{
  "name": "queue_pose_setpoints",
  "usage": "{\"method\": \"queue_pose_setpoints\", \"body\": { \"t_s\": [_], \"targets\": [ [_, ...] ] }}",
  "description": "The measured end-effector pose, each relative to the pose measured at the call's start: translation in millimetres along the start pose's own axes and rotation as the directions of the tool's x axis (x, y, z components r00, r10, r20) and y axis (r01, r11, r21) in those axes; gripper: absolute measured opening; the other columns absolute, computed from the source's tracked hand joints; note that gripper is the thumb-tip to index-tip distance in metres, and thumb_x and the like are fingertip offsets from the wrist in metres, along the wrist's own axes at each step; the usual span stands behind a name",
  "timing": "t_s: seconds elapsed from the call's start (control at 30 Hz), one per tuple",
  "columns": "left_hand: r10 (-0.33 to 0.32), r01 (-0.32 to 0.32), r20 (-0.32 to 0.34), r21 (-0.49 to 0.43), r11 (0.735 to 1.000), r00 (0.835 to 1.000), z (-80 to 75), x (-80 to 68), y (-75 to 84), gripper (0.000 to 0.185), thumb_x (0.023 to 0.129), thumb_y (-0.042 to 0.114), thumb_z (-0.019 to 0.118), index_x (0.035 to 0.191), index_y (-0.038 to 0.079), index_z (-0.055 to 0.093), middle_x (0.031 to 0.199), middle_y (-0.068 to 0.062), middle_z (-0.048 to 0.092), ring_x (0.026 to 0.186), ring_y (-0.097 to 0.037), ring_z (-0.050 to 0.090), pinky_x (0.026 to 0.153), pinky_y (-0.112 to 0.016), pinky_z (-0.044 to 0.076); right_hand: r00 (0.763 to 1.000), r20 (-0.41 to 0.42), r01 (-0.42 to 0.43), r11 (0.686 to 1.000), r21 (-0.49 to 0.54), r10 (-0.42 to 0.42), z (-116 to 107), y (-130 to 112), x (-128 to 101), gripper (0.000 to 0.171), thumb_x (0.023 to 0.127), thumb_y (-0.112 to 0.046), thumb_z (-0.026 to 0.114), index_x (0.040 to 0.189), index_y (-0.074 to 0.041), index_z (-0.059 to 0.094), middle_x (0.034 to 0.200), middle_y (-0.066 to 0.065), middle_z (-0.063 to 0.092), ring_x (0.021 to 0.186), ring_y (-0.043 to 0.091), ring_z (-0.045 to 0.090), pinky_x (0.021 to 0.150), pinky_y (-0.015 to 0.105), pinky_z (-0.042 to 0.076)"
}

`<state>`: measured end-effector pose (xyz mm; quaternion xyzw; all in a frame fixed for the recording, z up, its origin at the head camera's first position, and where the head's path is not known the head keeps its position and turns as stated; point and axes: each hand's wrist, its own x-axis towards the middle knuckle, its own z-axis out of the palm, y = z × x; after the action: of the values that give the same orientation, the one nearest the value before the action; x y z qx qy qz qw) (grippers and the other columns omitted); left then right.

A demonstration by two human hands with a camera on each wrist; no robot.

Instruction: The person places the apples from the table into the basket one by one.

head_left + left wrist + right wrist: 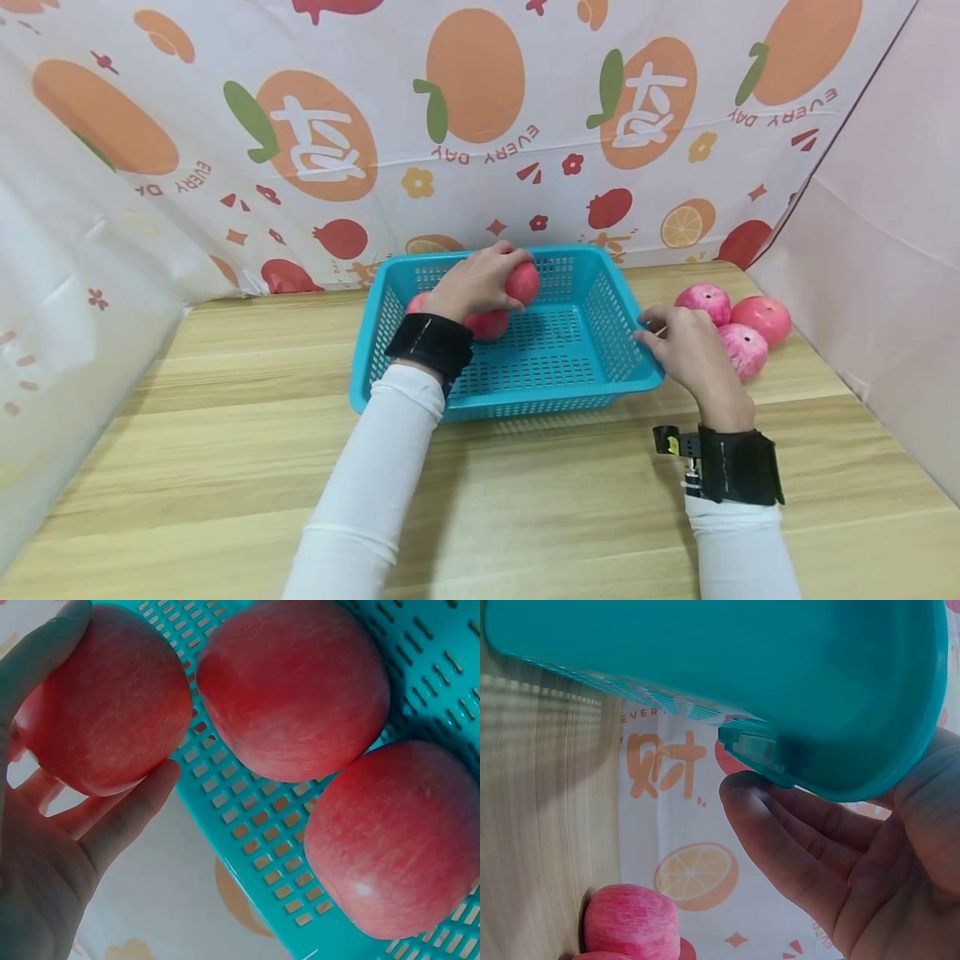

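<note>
My left hand (480, 279) grips a red apple (522, 283) above the left part of a blue plastic basket (551, 390). In the left wrist view, its fingers and thumb are spread round that apple (112, 705). Two more apples, one nearer the wall (296, 686) and one beside it (397, 840), lie inside the basket; my left hand and wrist partly cover them in the head view. At the basket's right end, my right hand (693, 346) holds the rim. The right wrist view has its fingers (780, 840) curled under the rim.
Three pinkish apples, at the back (703, 302), right (762, 318) and front (744, 350), sit on the wooden table (225, 467) just right of my right hand. A fruit-printed sheet (480, 200) hangs behind the basket, and a pale wall (877, 250) bounds the right side.
</note>
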<state>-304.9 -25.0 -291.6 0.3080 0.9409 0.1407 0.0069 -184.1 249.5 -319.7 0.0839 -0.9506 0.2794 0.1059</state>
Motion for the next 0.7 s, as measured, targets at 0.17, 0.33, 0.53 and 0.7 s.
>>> {"method": "queue_pose_setpoints", "body": {
  "t_s": [0.17,0.33,0.53,0.7],
  "targets": [
    [-0.006,0.006,0.006,-0.018,1.000,1.000,3.7,3.7,2.4,0.076,0.084,0.031,0.085,0.150,0.017,0.050,0.143,-0.012,0.049,0.124,-0.030,0.050,0.098,-0.049,0.051,1.000,0.000,-0.005,1.000,0.002,0.005,0.4,-0.6,-0.7,0.030,0.094,-0.005,0.072,0.117,0.014,0.066,0.102,0.032,0.069,0.088,0.045,0.070,0.076,0.052,0.060],
    [-0.009,0.009,0.028,-0.021,1.000,1.000,7.1,8.3,7.2,0.076,0.085,0.031,0.085,0.151,0.017,0.049,0.144,-0.011,0.048,0.124,-0.030,0.050,0.098,-0.049,0.051,1.000,0.000,-0.008,1.000,0.001,0.008,-0.1,-0.5,-1.2,0.030,0.094,-0.005,0.071,0.117,0.014,0.066,0.102,0.032,0.069,0.088,0.045,0.070,0.076,0.052,0.060],
    [-0.019,0.018,0.049,0.004,1.000,0.999,10.9,12.0,11.9,0.077,0.084,0.033,0.085,0.151,0.019,0.049,0.145,-0.010,0.048,0.125,-0.029,0.049,0.101,-0.050,0.048,1.000,0.001,0.000,1.000,0.001,0.000,0.1,-0.4,0.5,0.030,0.094,-0.004,0.071,0.116,0.014,0.066,0.102,0.032,0.069,0.090,0.045,0.070,0.075,0.051,0.060],
    [-0.018,0.016,0.071,0.022,1.000,0.997,15.2,15.8,13.8,0.077,0.085,0.032,0.084,0.152,0.018,0.048,0.145,-0.010,0.048,0.124,-0.030,0.049,0.101,-0.050,0.048,1.000,0.006,-0.007,1.000,0.000,0.007,0.3,-0.5,1.1,0.029,0.094,-0.004,0.071,0.116,0.014,0.066,0.102,0.032,0.069,0.090,0.045,0.070,0.076,0.052,0.060]
  ]
}}
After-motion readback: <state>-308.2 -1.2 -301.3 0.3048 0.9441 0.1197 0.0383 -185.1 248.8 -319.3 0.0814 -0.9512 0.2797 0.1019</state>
